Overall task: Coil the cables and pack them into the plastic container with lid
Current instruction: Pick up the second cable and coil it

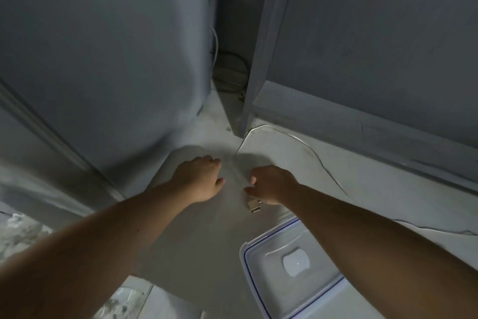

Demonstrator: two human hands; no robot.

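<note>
head view: right hand (271,185) pinches white cable (239,176) just beside left hand (200,179).

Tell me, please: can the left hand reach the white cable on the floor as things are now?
Probably yes. The left hand hangs just beside the white cable, and only bare floor seems to lie between them. The right hand is at the plug end.

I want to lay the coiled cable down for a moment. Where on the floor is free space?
Bare floor lies between the left forearm and the plastic container. Another free patch sits right of the white cable, along the wall. It is crowded around both hands, near the USB plug.
</note>
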